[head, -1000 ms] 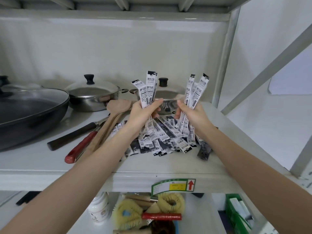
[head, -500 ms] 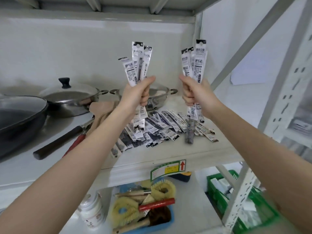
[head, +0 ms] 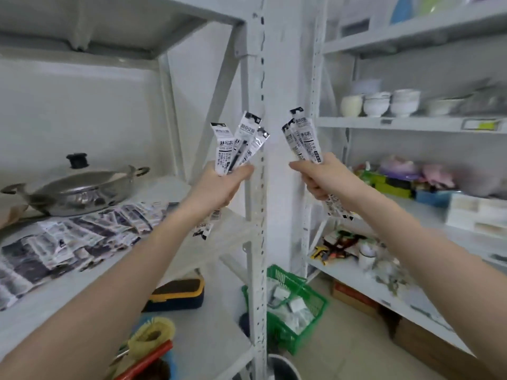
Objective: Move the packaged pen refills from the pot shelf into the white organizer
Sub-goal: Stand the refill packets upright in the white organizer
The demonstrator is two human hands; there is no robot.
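Observation:
My left hand (head: pixel 219 185) grips a small fan of black-and-white packaged pen refills (head: pixel 238 145), held upright in the air beside the shelf post. My right hand (head: pixel 322 178) grips another bunch of refill packs (head: pixel 301 139), also upright, their lower ends sticking out below my fist. Many more refill packs (head: pixel 74 239) lie spread on the pot shelf (head: pixel 175 248) at the left, in front of a lidded steel pot (head: pixel 74 190). A white organizer (head: pixel 477 215) with drawers stands on the right-hand shelf, blurred, well to the right of my right hand.
A perforated white shelf post (head: pixel 259 187) rises between my hands. White bowls (head: pixel 384 104) sit on the upper right shelf, coloured packages (head: pixel 406 179) beside the organizer. Below are a green basket (head: pixel 299 303), a yellow-and-dark case (head: pixel 178 293) and brushes (head: pixel 151 335).
The view has swung right, from the pot shelf toward the neighbouring shelves. Both hands, still holding their refill packs, have lifted clear of the pile and moved right with it.

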